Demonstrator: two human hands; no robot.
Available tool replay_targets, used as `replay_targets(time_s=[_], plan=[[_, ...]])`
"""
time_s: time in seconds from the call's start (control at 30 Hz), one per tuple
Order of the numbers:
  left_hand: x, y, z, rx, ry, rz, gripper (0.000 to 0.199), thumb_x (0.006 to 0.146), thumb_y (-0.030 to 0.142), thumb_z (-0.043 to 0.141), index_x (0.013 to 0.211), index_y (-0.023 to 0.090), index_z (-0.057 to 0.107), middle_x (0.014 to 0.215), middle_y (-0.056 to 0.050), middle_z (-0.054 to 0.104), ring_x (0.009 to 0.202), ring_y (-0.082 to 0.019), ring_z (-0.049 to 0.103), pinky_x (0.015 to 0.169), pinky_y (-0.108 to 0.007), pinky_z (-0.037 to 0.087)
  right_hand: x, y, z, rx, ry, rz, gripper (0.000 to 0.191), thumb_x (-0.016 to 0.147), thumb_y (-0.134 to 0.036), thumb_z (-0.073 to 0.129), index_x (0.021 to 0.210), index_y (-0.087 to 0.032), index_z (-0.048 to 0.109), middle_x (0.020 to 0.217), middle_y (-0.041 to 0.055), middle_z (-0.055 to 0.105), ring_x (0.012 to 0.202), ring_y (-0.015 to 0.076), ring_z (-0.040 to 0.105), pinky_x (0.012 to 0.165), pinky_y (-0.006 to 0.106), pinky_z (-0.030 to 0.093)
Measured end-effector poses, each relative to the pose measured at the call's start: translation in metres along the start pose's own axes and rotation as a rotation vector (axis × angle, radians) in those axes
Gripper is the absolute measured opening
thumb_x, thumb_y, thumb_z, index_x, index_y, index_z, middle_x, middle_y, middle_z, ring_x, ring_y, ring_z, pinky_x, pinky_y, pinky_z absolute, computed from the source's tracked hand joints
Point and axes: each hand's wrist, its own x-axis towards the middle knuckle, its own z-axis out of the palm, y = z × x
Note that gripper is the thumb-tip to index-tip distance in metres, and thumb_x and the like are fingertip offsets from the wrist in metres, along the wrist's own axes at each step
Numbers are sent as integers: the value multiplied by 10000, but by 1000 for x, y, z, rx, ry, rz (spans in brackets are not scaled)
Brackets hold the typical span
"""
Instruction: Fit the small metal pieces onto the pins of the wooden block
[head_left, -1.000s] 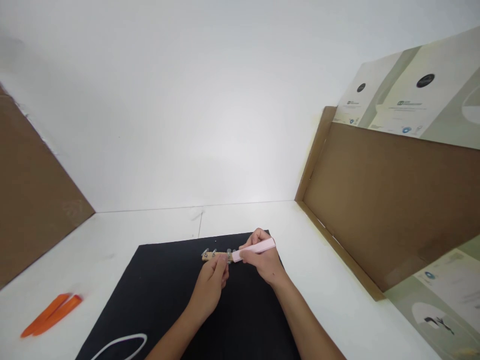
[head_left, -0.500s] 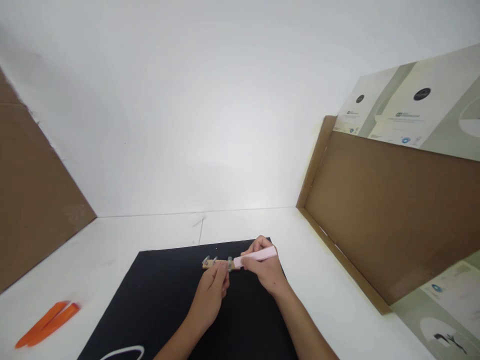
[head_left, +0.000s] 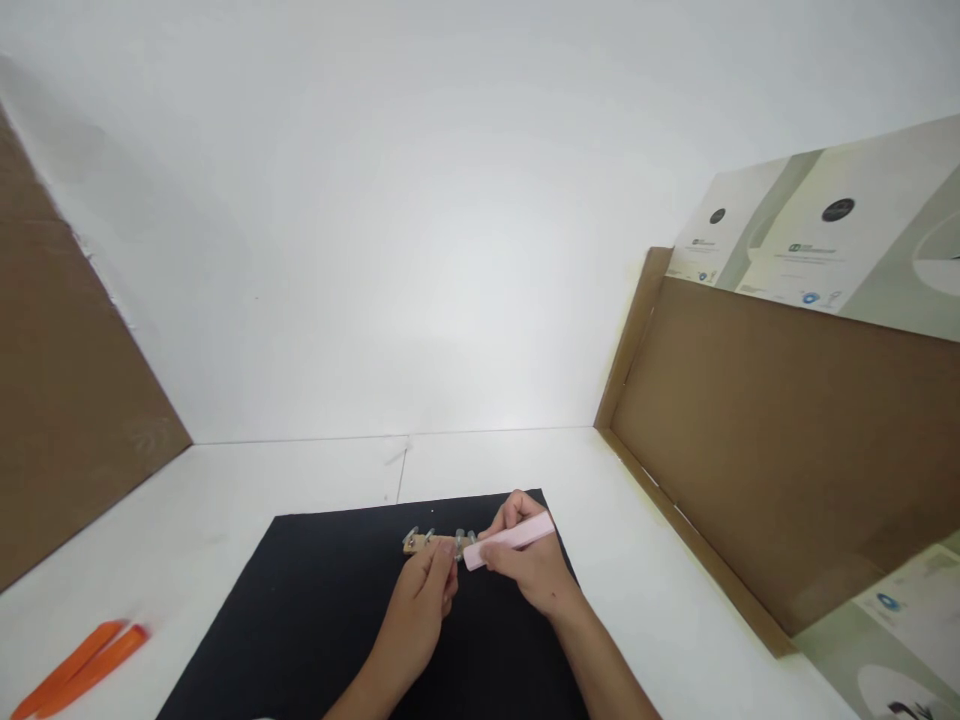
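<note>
Near the far edge of the black mat (head_left: pixel 322 590), a narrow wooden strip (head_left: pixel 420 545) with small clear pegs (head_left: pixel 460 538) is pinched between thumb and fingers of the left hand (head_left: pixel 427 590); whether it rests on the mat or just above, I cannot tell. The right hand (head_left: pixel 534 568) grips a pink bar (head_left: pixel 526 530), its end beside the strip's right part; contact is unclear. A loose left pinch could let a push from the bar twist the strip or knock a peg askew; a slipping right thumb could drop the bar. Fingers hide the strip's middle, and the bar obscures its right end. Farther out, the frame cuts off orange pieces (head_left: pixel 82 668) on the white table (head_left: pixel 225 475).
</note>
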Motion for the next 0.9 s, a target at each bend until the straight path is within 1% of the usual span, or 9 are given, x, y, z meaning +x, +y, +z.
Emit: replay_targets(time_s=[0.13, 0.3, 0.4, 0.5, 0.63, 0.73, 0.8, 0.9], plan=[[-2, 2, 1, 9, 5, -6, 519, 823, 668, 472, 620, 198, 390, 519, 86, 310, 444, -59, 227, 419, -207, 176, 1, -2, -1, 16, 11, 14, 350, 594, -75, 714, 684, -219, 408, 642, -48, 610, 513, 112, 553, 488, 210, 404], [-1, 2, 2, -14, 26, -16, 542, 771, 708, 501, 613, 204, 384, 512, 94, 293, 435, -56, 209, 408, -202, 162, 3, -3, -1, -37, 89, 20, 346, 603, -96, 731, 681, -216, 416, 654, -37, 631, 551, 121, 567, 523, 226, 442], [0, 2, 3, -21, 20, -20, 525, 783, 692, 507, 628, 202, 400, 509, 96, 295, 433, -57, 210, 410, -201, 159, 4, -4, -1, -75, 152, 21, 350, 601, -114, 743, 676, -218, 418, 650, -33, 634, 575, 136, 584, 538, 240, 462], [-1, 2, 2, -16, 13, -24, 520, 797, 686, 497, 636, 199, 410, 509, 94, 303, 434, -59, 213, 413, -203, 161, 4, -6, 0, -101, 173, 19, 342, 608, -111, 736, 670, -221, 418, 651, -33, 628, 616, 150, 603, 563, 251, 474], [-2, 2, 2, -8, 11, -18, 534, 796, 699, 487, 622, 202, 396, 504, 90, 306, 432, -60, 220, 415, -206, 164, 3, -6, 1, -81, 139, 32, 346, 603, -112, 741, 670, -221, 419, 660, -33, 624, 588, 139, 583, 548, 248, 464], [-2, 2, 2, -5, 7, -12, 547, 786, 714, 484, 616, 201, 399, 506, 88, 308, 431, -59, 222, 414, -207, 163, 1, -5, 2, -6, 74, 36, 367, 592, -110, 749, 677, -221, 410, 623, -56, 597, 511, 110, 541, 502, 227, 433], [-2, 2, 2, -14, 4, -20, 556, 772, 731, 486, 622, 201, 404, 508, 90, 299, 431, -58, 209, 410, -207, 154, 0, -5, 2, 36, 33, 44, 375, 590, -120, 755, 688, -221, 407, 623, -55, 606, 479, 102, 524, 479, 221, 420], [-2, 3, 3, -8, 4, -28, 571, 760, 749, 485, 627, 199, 406, 516, 91, 298, 438, -56, 211, 413, -206, 161, 1, -5, 2, 60, 26, 48, 375, 594, -136, 761, 690, -219, 408, 632, -47, 619, 476, 103, 527, 473, 219, 413]])
